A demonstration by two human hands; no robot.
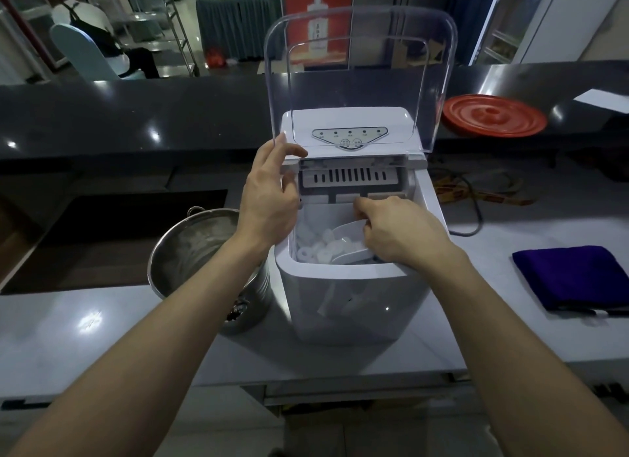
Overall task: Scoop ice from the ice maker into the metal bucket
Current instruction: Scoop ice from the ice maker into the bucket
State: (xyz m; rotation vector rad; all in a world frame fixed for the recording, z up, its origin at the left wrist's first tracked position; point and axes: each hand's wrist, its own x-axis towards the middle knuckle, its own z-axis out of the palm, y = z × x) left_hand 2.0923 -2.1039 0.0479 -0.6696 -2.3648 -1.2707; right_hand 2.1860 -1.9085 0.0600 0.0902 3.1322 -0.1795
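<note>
You're gripping the scoop (345, 240) w/ your right hand (401, 233). The fingers are curling down round its handle end, which is hiding under the hand. The scoop's bowl is lying low in the bin, sticking out left of your knuckles. It's pale, translucent plastic w/ a rounded shape. The ice (315, 250) is sitting right at its mouth, and a few pieces seem to be resting in the bowl. The ice is whitish and glossy, in small hollow ring-like pieces heaped along the bin's near-left side, just left of your fingertips.

All this is sitting inside the maker (340, 307), a white, smooth plastic box w/ rounded corners. It has a slotted tray at the back of the bin and an oval panel (350, 137) on top. Its lid (357, 65) is clear, curved plastic, standing open and upright. Your left hand (269, 193) is pinching the lid's lower-left edge, thumb over the corner, forefinger running up the edge, other fingers curling loosely by the maker's rim.

The bucket (160, 252) is standing just left of the maker, under your left forearm. It's round, shiny steel w/ a ring handle at its far rim, and the inside is looking frosty.

Both are standing on a pale grey, glossy counter (85, 324). A folded purple cloth (571, 276) is lying well to the right. A red ridged disc (493, 116) is resting on the dark ledge behind. A cord (471, 201) is trailing right of the maker.
</note>
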